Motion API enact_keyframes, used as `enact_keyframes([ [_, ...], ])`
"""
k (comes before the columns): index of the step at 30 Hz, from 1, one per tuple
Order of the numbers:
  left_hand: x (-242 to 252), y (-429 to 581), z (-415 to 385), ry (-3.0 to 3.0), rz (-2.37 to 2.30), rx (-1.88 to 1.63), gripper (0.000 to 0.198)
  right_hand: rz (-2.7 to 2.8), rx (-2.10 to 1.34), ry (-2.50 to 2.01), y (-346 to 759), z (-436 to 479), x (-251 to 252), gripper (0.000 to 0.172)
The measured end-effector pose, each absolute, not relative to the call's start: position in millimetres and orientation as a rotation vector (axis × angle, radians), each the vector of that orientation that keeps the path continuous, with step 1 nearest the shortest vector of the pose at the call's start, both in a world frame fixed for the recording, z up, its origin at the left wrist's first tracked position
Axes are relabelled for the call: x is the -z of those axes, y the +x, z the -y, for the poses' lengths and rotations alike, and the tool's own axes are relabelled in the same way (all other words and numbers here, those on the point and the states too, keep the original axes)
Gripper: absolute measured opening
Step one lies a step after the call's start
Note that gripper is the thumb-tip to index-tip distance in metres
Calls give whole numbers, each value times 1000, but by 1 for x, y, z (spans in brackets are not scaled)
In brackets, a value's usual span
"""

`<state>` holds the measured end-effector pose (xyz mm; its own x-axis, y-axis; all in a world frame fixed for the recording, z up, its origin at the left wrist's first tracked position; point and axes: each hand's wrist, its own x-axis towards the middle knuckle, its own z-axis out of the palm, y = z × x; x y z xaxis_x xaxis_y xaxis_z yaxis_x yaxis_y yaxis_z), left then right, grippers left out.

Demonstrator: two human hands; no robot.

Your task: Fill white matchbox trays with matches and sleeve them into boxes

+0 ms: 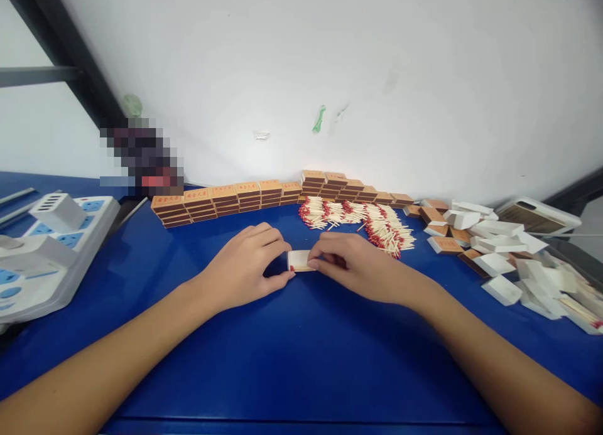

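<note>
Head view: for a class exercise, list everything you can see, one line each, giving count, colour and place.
Tray: one, white, centre
Stacked boxes: many, orange-brown, back row
Matches: many, pale with red heads, heaped right of centre; a few in the tray
Loose boxes: several, orange-brown, right
Loose trays: many, white, right
Phone-like thing: one, white-edged, far right
Power strip: one, white and blue, left
Plugs: two, white, on the strip
Rods: at least two, grey, far left
Scraps: a few, green or whitish, on the wall
Wall: one, white, behind
Frame: one, black, upper left
Table: one, blue, below
Hands: two, bare, at the tray's ends
</note>
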<state>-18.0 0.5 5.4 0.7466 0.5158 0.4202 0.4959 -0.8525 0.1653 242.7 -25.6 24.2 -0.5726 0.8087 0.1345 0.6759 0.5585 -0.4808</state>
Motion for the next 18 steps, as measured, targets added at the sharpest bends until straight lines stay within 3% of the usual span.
enact_keyframes([
  [3, -5, -17, 1, 2893, -831, -731, 25, 2279, -455, -1328, 266, 6, -22, 25],
  [8, -5, -16, 3, 2859, -818, -752, 27, 2245, -173, -1539, 303, -23, -6, 15],
  [18, -4, -16, 2, 2851, -834, -679, 27, 2297, -116, -1366, 271, -27, 12, 10],
])
